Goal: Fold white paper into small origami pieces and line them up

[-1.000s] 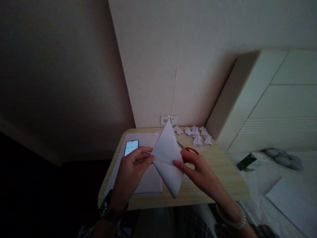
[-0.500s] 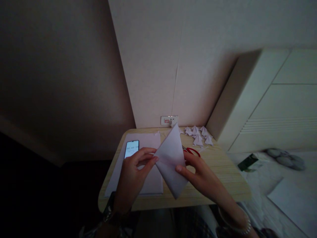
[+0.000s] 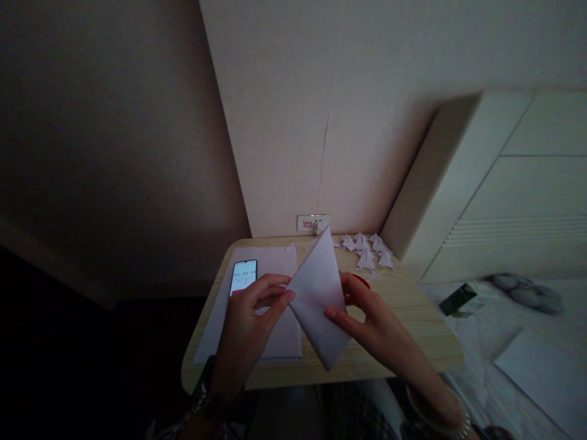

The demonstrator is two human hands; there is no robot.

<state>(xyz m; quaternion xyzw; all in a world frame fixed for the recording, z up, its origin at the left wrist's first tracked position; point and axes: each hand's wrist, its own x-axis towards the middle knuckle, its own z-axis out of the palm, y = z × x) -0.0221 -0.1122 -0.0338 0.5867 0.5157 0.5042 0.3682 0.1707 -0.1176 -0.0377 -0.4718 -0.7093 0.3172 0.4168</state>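
A folded sheet of white paper (image 3: 318, 287), diamond-like in outline, is held up over the small wooden table (image 3: 413, 342). My left hand (image 3: 254, 318) pinches its left corner between thumb and fingers. On the opposite side my right hand (image 3: 367, 318) grips the edge, thumb on the near face and fingers behind it. Red-handled scissors (image 3: 362, 280) lie behind the right hand, mostly covered. Beyond the left hand a phone (image 3: 244, 273) with a lit timer screen rests on a stack of white paper (image 3: 279, 342).
Several small folded paper pieces (image 3: 365, 258) sit at the table's back right. A wall socket (image 3: 313, 222) with a plug is just above the back edge. To the right are a green and white box (image 3: 461, 299), a grey object (image 3: 527, 293) and a white sheet (image 3: 541, 373).
The folded paper and the right hand have shifted very slightly, and the right fingers now cover more of the scissors. Both hands keep their hold.
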